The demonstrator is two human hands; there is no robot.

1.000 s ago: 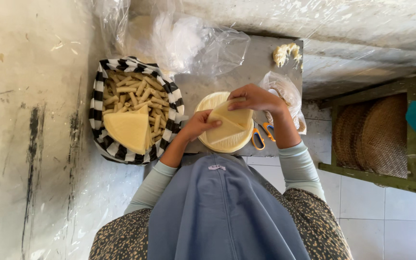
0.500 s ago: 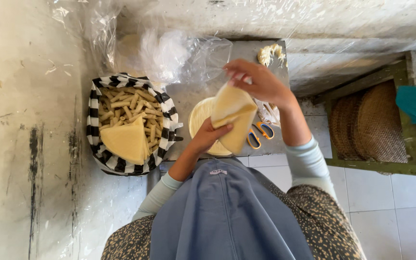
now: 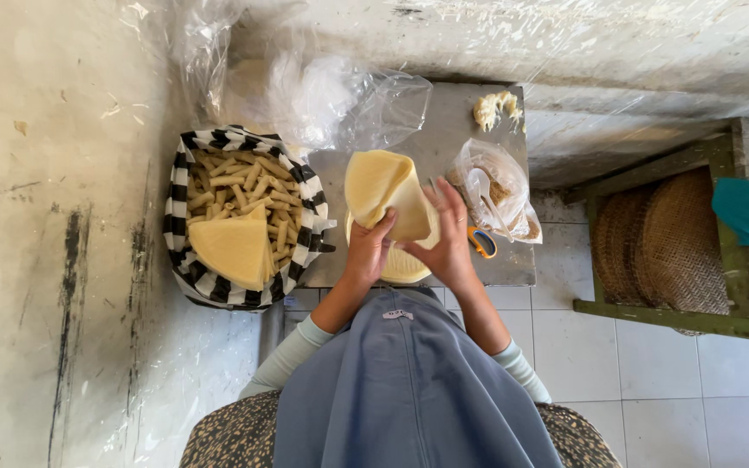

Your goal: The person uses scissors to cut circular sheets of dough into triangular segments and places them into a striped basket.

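My left hand (image 3: 367,250) and my right hand (image 3: 446,234) both grip a thin pale-yellow round wrapper sheet (image 3: 381,186), lifted and folded over above a stack of the same round sheets (image 3: 400,264) on a small grey table (image 3: 444,139). To the left stands a black-and-white striped basket (image 3: 185,217) full of rolled pale sticks (image 3: 249,186), with a folded wedge of sheet (image 3: 231,247) lying on top of them.
A clear plastic bag (image 3: 496,186) with brownish filling and a white spoon lies right of the stack, orange-handled scissors (image 3: 481,243) beside it. A lump of dough (image 3: 496,108) sits at the table's far edge. Crumpled clear plastic (image 3: 322,95) lies behind. Woven trays (image 3: 661,243) rest on a green frame.
The sheet was lifted off the stack by my right hand, then brought back toward the middle; now both hands hold it, folded over.
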